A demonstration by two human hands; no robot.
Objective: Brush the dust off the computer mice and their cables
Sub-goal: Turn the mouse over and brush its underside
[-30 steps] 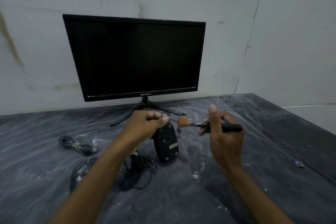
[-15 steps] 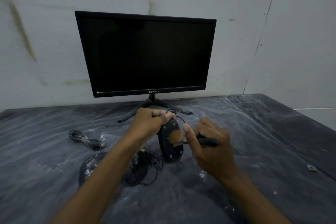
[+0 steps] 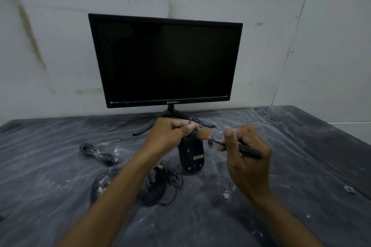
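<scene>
Left hand (image 3: 170, 134) grips the top end of a black mouse (image 3: 191, 152), fingers curled round it, holding it on end with its underside turned toward the camera — a pale label shows low on that underside, and its bottom end sits at or just above the table (image 3: 301, 156); contact cannot be told. Right hand (image 3: 244, 152) pinches the dark handle of a brush (image 3: 230, 143), thumb raised, fingers curled round the handle. The brush's tan bristle head is blurred and sits at the mouse's upper right edge, just beside the left thumb; whether the bristles touch the mouse cannot be told. A thin cable loop (image 3: 193, 120) rises behind the left fingers at the top of the mouse. Below the left forearm lies a loose tangle of black cable (image 3: 162, 186), and just left of it a dark rounded shape, partly hidden by the arm — possibly a second mouse (image 3: 100, 184), too dim to be sure. Further left, apart from the tangle, a separate bundled cable (image 3: 96, 154) with a plug end lies flat. The table is dark and streaked with pale dust. Behind the hands stands a black monitor (image 3: 166, 60) on splayed legs, screen dark, against a stained white wall (image 3: 50, 46). A small pale scrap (image 3: 349, 188) lies near the table's right edge
</scene>
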